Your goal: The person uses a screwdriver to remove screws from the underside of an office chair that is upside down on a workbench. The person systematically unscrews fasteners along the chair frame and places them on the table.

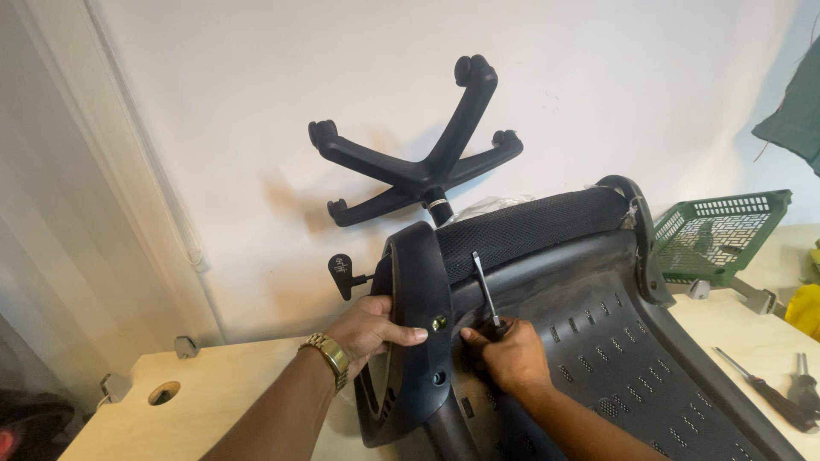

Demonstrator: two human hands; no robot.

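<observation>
A black office chair lies upside down on a pale wooden table (231, 384), its five-arm wheel base (427, 166) pointing up against the white wall. My left hand (369, 329), with a gold watch on the wrist, grips the near black armrest (418, 341), thumb beside a brass bolt (439, 323). My right hand (506, 354) is closed around the handle of a screwdriver (483, 286), whose shaft points up and away over the seat's slotted plastic underside (615, 358). The mesh seat cushion (530, 226) shows behind it.
A green plastic basket (722, 235) stands at the right rear of the table. Two more screwdrivers (781, 393) lie near the right edge, and something yellow (807, 312) sits past them. A round cable hole (162, 393) is in the table's left part. A black lever (344, 273) sticks out left of the armrest.
</observation>
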